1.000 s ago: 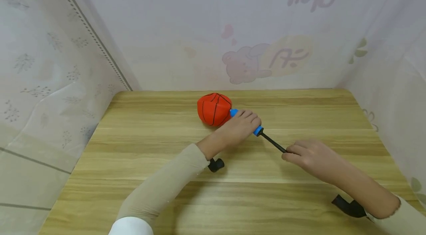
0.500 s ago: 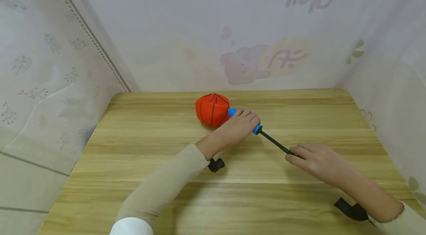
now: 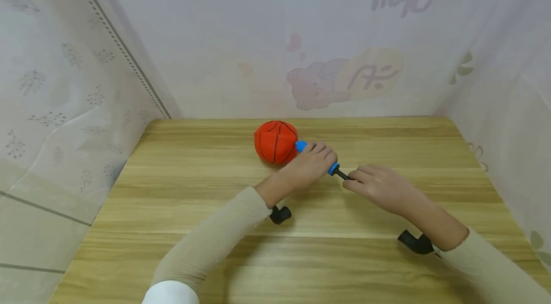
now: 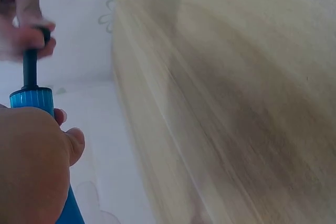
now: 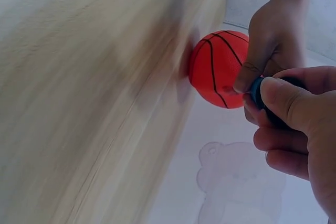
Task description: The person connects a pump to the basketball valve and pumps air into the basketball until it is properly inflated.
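A red ball with black lines (image 3: 275,142), dented and not fully round, rests on the wooden table. Against its right side sits the tip of a blue hand pump (image 3: 301,146). My left hand (image 3: 307,166) wraps around the pump's blue barrel (image 4: 68,211). The fingers of my right hand (image 3: 383,188) grip the black handle end of the pump's rod (image 4: 30,69), close to the barrel. Only a short stretch of rod shows between barrel and hand. In the right wrist view the ball (image 5: 216,69) lies just beyond both hands; the spot where pump meets ball is hidden there.
The wooden table (image 3: 193,165) has a pale printed cloth (image 3: 224,55) behind it and at both sides. Black curved mounts, one at the left wrist (image 3: 281,215) and one at the right wrist (image 3: 415,242), stick out below the forearms.
My right hand first drew back slightly, then moved up and left toward the barrel, so much less rod shows. My left hand stays in place. The ball looks little changed.
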Action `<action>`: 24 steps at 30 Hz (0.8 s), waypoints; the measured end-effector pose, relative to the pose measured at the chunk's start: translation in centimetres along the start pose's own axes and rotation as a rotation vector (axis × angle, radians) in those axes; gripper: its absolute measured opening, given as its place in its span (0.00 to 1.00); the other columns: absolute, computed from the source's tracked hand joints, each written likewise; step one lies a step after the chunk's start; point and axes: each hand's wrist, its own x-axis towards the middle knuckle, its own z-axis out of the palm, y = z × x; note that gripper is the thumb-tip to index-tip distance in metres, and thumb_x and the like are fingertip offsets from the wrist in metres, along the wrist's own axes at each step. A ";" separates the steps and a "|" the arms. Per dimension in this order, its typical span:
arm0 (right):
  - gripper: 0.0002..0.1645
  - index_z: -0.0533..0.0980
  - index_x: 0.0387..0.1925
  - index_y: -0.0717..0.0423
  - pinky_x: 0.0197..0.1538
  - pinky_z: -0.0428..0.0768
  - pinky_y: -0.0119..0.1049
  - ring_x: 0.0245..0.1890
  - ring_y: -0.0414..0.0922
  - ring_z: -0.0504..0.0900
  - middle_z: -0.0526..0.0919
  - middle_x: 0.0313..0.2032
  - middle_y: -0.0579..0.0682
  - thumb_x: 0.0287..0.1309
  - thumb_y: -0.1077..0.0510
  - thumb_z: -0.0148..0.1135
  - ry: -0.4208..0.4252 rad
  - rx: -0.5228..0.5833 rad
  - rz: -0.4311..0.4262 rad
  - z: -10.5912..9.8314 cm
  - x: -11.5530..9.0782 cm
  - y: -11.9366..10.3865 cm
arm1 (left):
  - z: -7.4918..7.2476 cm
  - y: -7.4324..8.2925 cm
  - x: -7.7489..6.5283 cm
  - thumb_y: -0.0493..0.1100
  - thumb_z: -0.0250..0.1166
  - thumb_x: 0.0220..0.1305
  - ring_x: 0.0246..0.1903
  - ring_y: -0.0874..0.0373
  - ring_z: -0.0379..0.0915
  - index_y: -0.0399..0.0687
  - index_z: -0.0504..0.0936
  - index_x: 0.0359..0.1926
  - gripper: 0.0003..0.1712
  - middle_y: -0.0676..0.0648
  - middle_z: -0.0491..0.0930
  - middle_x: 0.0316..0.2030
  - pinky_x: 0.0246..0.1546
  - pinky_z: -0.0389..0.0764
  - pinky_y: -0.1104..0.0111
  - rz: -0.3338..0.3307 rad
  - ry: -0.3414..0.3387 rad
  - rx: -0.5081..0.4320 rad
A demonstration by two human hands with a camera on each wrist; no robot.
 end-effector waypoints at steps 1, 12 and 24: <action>0.31 0.80 0.36 0.59 0.27 0.75 0.31 0.26 0.42 0.76 0.79 0.30 0.49 0.82 0.60 0.28 -0.001 -0.001 -0.001 0.2 0.2 0.1 | 0.0 0.1 0.0 0.39 0.56 0.77 0.58 0.54 0.64 0.48 0.72 0.55 0.09 0.50 0.73 0.54 0.67 0.63 0.61 0.005 0.004 0.004; 0.35 0.81 0.37 0.59 0.28 0.76 0.31 0.26 0.42 0.77 0.80 0.31 0.49 0.82 0.60 0.23 -0.017 0.015 0.021 0.7 0.0 -0.2 | 0.2 -0.2 -0.1 0.39 0.58 0.75 0.60 0.54 0.64 0.50 0.72 0.56 0.12 0.51 0.73 0.56 0.69 0.62 0.60 0.011 -0.023 0.002; 0.31 0.80 0.36 0.56 0.31 0.82 0.37 0.29 0.44 0.81 0.82 0.32 0.49 0.83 0.58 0.28 0.001 0.005 0.039 -3.0 -3.4 -2.2 | -0.1 -0.7 -0.3 0.35 0.58 0.74 0.61 0.53 0.64 0.48 0.72 0.56 0.13 0.49 0.74 0.58 0.69 0.62 0.59 0.016 0.001 -0.057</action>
